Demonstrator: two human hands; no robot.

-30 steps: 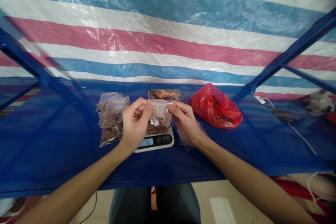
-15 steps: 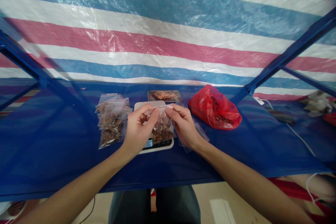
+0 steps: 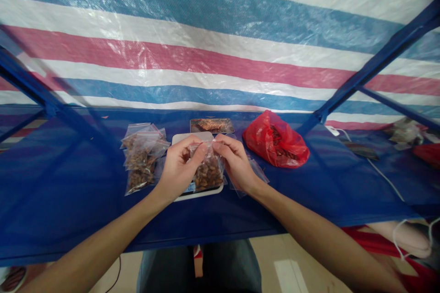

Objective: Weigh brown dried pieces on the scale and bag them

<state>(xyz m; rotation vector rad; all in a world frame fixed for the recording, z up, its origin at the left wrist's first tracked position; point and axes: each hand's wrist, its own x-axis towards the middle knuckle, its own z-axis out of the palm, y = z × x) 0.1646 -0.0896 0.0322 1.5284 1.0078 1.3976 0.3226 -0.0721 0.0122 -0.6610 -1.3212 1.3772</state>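
A clear zip-lock bag of small brown dried pieces hangs upright from both hands, in front of a white kitchen scale. My left hand pinches the bag's top edge at its left part. At the right part of the same edge, my right hand pinches with thumb and forefinger. The bag covers much of the scale's front, and part of its lit display shows beside the bag. Several filled zip-lock bags lie piled to the left of the scale.
An open red plastic bag with dark brown pieces stands at the right. Flat clear bags lie partly under my right wrist. Behind the scale is a phone-like flat panel. Blue frame bars slant up on both sides. A white cable runs at the right.
Both hands keep their pinch on the bag's top edge. The bag's filled lower part now faces me more fully. The whole view has shifted slightly.
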